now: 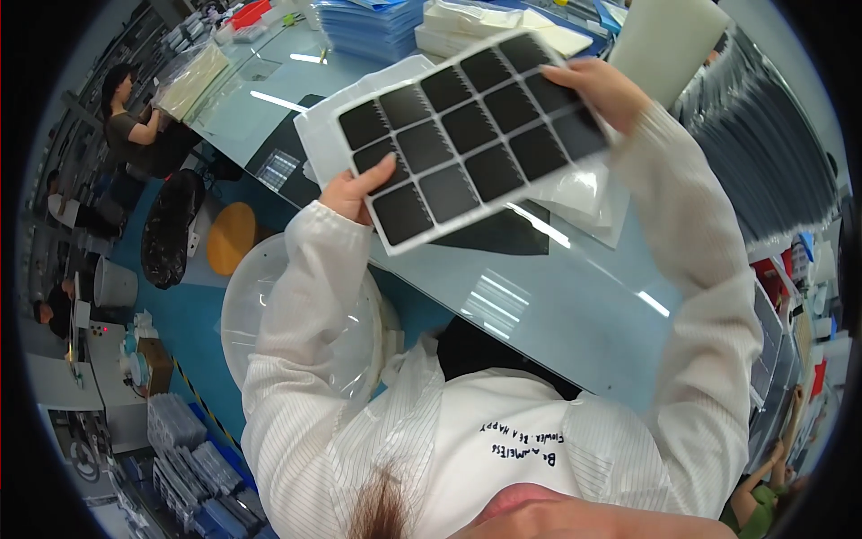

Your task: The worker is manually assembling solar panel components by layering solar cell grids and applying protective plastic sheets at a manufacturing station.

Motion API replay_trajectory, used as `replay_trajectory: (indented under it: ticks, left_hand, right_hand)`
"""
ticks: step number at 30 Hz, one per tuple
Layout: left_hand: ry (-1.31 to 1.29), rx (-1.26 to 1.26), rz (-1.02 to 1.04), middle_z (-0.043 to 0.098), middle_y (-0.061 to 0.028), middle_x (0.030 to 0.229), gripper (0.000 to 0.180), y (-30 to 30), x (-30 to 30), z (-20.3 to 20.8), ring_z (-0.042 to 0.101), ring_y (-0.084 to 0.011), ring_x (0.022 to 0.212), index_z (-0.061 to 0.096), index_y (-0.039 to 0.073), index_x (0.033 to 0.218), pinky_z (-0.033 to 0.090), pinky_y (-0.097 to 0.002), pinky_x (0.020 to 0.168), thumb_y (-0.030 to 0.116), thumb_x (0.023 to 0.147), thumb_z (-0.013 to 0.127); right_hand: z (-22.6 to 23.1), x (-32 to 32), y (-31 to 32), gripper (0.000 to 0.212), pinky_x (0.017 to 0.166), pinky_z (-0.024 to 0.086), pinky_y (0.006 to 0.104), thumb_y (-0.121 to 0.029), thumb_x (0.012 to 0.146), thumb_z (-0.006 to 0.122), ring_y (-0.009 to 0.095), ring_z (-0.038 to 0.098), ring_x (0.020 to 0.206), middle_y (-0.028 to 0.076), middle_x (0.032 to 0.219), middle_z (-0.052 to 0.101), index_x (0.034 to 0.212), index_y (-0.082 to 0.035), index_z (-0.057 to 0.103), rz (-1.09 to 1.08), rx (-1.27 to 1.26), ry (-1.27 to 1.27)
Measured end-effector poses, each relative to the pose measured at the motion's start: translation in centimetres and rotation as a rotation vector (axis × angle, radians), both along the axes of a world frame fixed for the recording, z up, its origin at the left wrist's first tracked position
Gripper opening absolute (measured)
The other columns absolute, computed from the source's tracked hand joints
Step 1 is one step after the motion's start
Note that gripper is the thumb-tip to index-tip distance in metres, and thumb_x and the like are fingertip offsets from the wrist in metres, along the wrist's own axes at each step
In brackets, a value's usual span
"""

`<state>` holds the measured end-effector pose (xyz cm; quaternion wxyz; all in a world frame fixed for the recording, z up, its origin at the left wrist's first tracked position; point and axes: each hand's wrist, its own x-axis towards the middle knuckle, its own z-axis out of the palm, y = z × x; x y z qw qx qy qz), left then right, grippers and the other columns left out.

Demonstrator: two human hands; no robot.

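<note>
Both of my hands hold up a white-edged sheet (469,128) with rows of black squares, tilted above the glass-topped table (575,314). My left hand (357,190) pinches its near left edge, thumb on the face and fingers behind. My right hand (609,93), slightly blurred, grips the far right corner with the thumb on top. White sheets or film (321,148) lie under and behind the held sheet. A black sheet (516,232) rests flat on the glass, partly covered.
Stacks of blue-edged sheets (370,27) and white packs (462,25) stand at the table's far side. A tall pile of thin sheets (763,135) rises at the right. Left of the table is a translucent tub (241,310). Another person (135,126) works at the far left.
</note>
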<state>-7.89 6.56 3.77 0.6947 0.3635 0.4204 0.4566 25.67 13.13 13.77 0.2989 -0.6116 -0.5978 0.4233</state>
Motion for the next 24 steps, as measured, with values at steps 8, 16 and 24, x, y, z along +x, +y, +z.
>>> replay_trajectory:
  ticks: [8,16,24]
  left_hand:
    - [-0.06,-0.039,0.305,0.065,-0.0155,0.108,0.046,5.0,-6.0,-1.3,0.067,-0.0235,0.095,0.053,-0.003,0.116,0.055,-0.0349,0.086,0.021,0.083,0.074]
    - [-0.017,-0.142,0.394,0.065,-0.0118,0.101,0.037,5.2,-4.8,-0.4,0.067,-0.0207,0.089,0.056,0.0,0.111,0.057,-0.0344,0.083,0.02,0.085,0.072]
    - [-0.058,-0.153,0.428,0.063,-0.0139,0.105,0.042,4.3,-3.3,-0.3,0.065,-0.0233,0.096,0.051,-0.002,0.115,0.057,-0.0379,0.085,0.022,0.087,0.07]
  right_hand:
    - [-4.5,-11.0,16.1,0.041,0.08,0.05,0.037,-0.03,0.084,0.071,0.024,0.066,0.084,0.015,0.098,0.069,0.106,0.005,0.067,0.255,-0.025,-0.108]
    - [-5.9,-13.1,19.5,0.039,0.079,0.05,0.0364,-0.029,0.087,0.068,0.024,0.067,0.084,0.015,0.1,0.069,0.106,0.004,0.068,0.326,-0.052,-0.128]
    - [-6.8,-14.4,21.3,0.041,0.085,0.049,0.032,-0.037,0.086,0.068,0.025,0.069,0.087,0.015,0.104,0.068,0.109,-0.002,0.069,0.316,0.084,-0.295]
